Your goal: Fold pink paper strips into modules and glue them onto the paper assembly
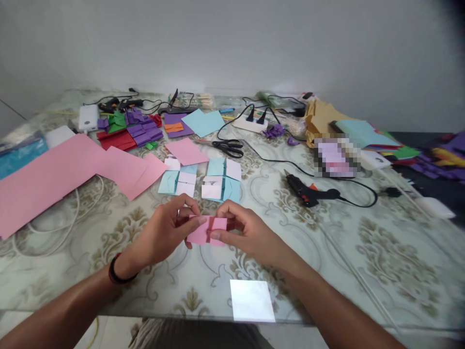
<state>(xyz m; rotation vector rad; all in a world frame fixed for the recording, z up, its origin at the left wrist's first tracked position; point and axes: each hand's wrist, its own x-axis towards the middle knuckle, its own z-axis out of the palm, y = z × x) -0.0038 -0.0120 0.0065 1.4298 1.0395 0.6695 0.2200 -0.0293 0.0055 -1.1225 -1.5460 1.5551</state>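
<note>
Between both hands is a small folded piece of pink paper (198, 234), held just above the patterned tablecloth. My left hand (169, 225) pinches its left side, thumb on top. On the right edge, my right hand (241, 228) grips it with thumb and fingers. Just beyond lie two folded light-blue and white paper pieces, one on the left (178, 179) and one on the right (222, 179). A white paper square (252, 300) lies near the table's front edge.
Pink sheets (54, 177) spread over the left side. Black-handled scissors (228, 145) lie behind the folded pieces. A glue gun (308, 191) rests to the right, its cord curling over the cloth. A power strip (250, 123) and coloured papers (141, 128) stand farther back.
</note>
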